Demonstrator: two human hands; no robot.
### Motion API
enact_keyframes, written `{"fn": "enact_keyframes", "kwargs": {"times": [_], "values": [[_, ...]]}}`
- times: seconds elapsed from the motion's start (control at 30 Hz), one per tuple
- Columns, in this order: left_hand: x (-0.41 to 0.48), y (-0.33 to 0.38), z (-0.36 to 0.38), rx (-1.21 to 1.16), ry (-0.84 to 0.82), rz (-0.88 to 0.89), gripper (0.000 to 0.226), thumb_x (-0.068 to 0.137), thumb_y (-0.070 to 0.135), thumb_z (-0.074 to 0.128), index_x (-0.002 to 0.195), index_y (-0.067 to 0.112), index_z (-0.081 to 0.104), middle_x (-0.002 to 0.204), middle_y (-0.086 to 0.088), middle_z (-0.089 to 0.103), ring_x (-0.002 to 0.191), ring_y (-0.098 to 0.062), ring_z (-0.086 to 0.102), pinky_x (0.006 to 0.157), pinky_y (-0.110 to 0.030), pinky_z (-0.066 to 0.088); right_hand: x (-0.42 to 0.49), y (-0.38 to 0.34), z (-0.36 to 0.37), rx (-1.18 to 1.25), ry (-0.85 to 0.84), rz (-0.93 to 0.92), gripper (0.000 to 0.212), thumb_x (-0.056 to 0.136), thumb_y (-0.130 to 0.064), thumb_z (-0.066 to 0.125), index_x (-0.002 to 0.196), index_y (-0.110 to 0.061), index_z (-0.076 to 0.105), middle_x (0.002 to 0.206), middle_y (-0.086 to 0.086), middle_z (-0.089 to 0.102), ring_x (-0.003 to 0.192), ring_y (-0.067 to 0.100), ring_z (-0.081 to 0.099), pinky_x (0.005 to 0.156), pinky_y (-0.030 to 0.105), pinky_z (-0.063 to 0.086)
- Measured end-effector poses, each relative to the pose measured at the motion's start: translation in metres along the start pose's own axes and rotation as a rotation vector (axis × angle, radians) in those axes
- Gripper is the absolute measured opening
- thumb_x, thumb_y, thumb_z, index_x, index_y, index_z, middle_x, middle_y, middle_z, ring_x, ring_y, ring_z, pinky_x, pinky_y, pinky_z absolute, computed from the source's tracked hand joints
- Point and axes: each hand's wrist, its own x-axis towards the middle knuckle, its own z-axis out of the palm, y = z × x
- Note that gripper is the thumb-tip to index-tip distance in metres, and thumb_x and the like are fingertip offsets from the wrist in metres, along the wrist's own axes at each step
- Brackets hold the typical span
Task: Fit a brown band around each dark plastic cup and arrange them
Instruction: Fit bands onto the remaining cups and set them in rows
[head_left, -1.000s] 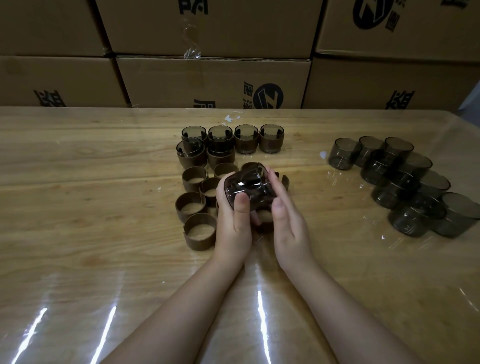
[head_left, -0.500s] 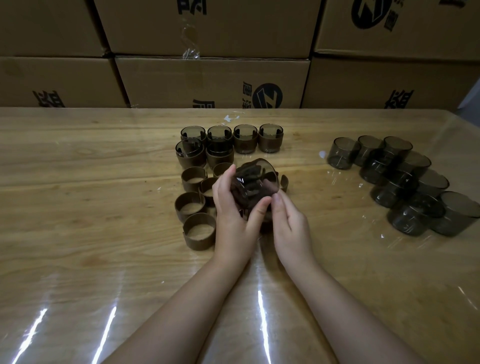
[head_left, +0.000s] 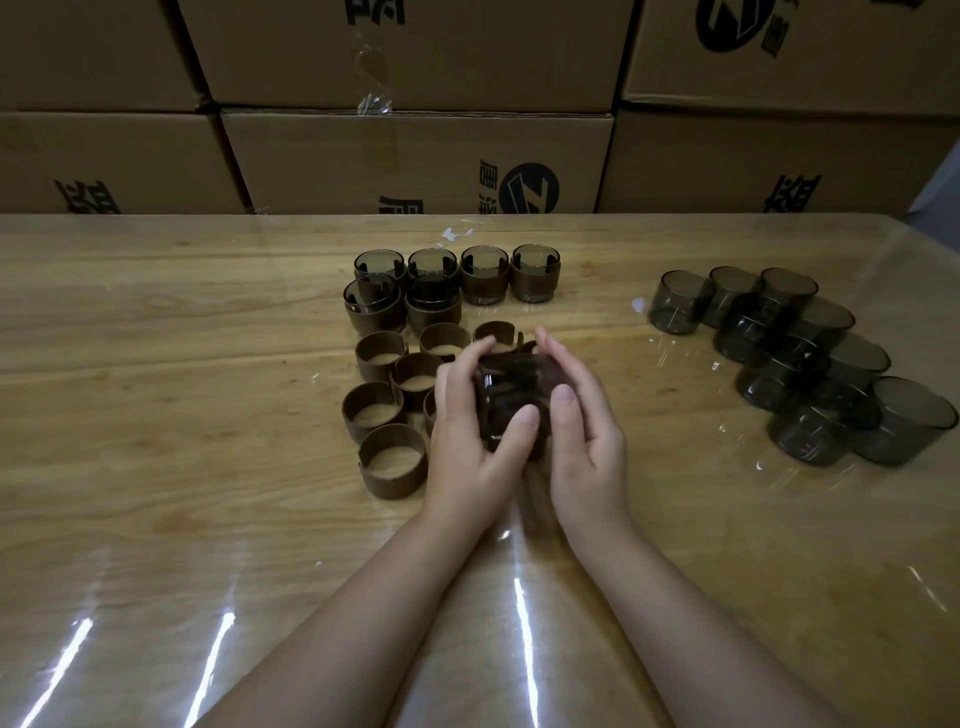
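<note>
Table (head_left: 156, 467): is being streaked by glare at the near edge.
Left hand (head_left: 470, 431): is being curled round the cup's left side.
Right hand (head_left: 587, 441): is being wrapped round its right side.
Cup (head_left: 511, 400): is being gripped between both hands at mid-table; whether a band is on it cannot be told.
Loose bands (head_left: 393, 486): are being kept upright just left of the hands.
Bare cups (head_left: 906, 426): are being kept clustered well to the right.
Banded cups (head_left: 535, 286): six are being kept in two rows beyond the bands.
Boxes (head_left: 415, 156): are being kept stacked behind the table.

Free tabletop (head_left: 675, 493) between loose bands (head_left: 392, 470) and cups (head_left: 784, 371)
</note>
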Motion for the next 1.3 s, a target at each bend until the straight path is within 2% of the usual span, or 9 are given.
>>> {"fn": "enact_keyframes", "kwargs": {"times": [0.1,0.2,0.33,0.47,0.7,0.8,1.03,1.2,1.3], "values": [[-0.002,0.001,-0.001,-0.077,-0.035,-0.007,0.047,0.082,0.061,0.051,0.121,0.036,0.042,0.112,0.012,0.058,0.099,-0.009,0.06,0.083,-0.031,0.051,-0.001,-0.003,-0.001,-0.041,-0.058,-0.03,0.039,0.097,-0.032,0.036,0.134,-0.025,0.048,0.134,-0.005,0.057,0.126,0.011,0.052,0.1,0.023,0.043],[-0.002,0.003,-0.001,-0.087,-0.052,0.016,0.053,0.083,0.072,0.045,0.118,0.032,0.043,0.107,0.028,0.056,0.095,0.002,0.058,0.079,-0.015,0.047,-0.003,-0.004,-0.001,-0.206,-0.063,-0.069,0.034,0.094,-0.038,0.036,0.125,-0.028,0.048,0.12,0.003,0.058,0.109,0.006,0.056,0.088,0.019,0.046],[-0.003,0.006,-0.002,-0.068,-0.052,0.018,0.036,0.085,0.047,0.045,0.118,0.033,0.044,0.105,0.011,0.057,0.092,-0.004,0.058,0.078,-0.019,0.047,-0.003,-0.003,0.001,-0.372,-0.018,-0.108,0.044,0.095,-0.034,0.033,0.121,-0.004,0.051,0.112,0.007,0.052,0.098,-0.015,0.048,0.076,0.0,0.038],[-0.002,0.011,0.002,0.052,-0.08,0.095,0.052,0.09,0.037,0.041,0.131,0.005,0.047,0.12,-0.004,0.053,0.111,-0.011,0.052,0.096,-0.021,0.041,-0.003,0.0,0.001,-0.325,0.019,0.028,0.05,0.094,-0.043,0.024,0.114,-0.011,0.057,0.11,0.003,0.049,0.094,-0.017,0.048,0.073,0.0,0.038],[-0.001,0.013,0.004,0.136,-0.156,0.251,0.054,0.095,0.021,0.042,0.143,0.0,0.027,0.151,-0.016,0.035,0.144,-0.027,0.029,0.119,-0.035,0.024,0.0,0.002,0.006,-0.118,0.077,0.247,0.047,0.086,-0.057,0.018,0.107,-0.034,0.053,0.115,0.008,0.059,0.107,0.016,0.058,0.089,0.031,0.049],[0.001,0.012,0.006,0.191,-0.173,0.317,0.053,0.101,0.024,0.039,0.146,0.001,0.024,0.153,-0.016,0.026,0.146,-0.026,0.021,0.12,-0.033,0.019,0.001,-0.001,0.008,-0.089,0.132,0.27,0.046,0.084,-0.06,0.02,0.103,-0.037,0.054,0.113,0.007,0.061,0.106,0.012,0.059,0.087,0.021,0.048],[0.001,0.01,0.01,0.156,-0.219,0.223,0.049,0.1,0.021,0.031,0.145,0.006,0.018,0.153,-0.004,0.024,0.145,-0.012,0.021,0.118,-0.02,0.017,0.007,0.001,0.004,-0.032,0.215,0.322,0.065,0.086,-0.061,0.023,0.118,-0.013,0.054,0.119,0.017,0.059,0.108,0.025,0.06,0.09,0.04,0.052],[0.0,0.007,0.009,0.049,-0.161,0.153,0.053,0.099,0.026,0.03,0.146,0.002,0.028,0.153,-0.009,0.032,0.144,-0.014,0.028,0.116,-0.022,0.021,0.003,-0.002,0.005,-0.094,0.169,0.198,0.039,0.087,-0.056,0.022,0.107,-0.036,0.047,0.116,0.013,0.055,0.104,0.021,0.058,0.083,0.029,0.052],[0.0,0.007,0.008,-0.041,-0.119,0.146,0.051,0.097,0.026,0.031,0.143,0.004,0.031,0.149,-0.01,0.038,0.14,-0.019,0.035,0.115,-0.027,0.027,0.002,-0.003,0.004,-0.137,0.126,0.096,0.041,0.092,-0.046,0.023,0.112,-0.022,0.05,0.114,0.012,0.052,0.102,0.006,0.054,0.081,0.013,0.045]]}}
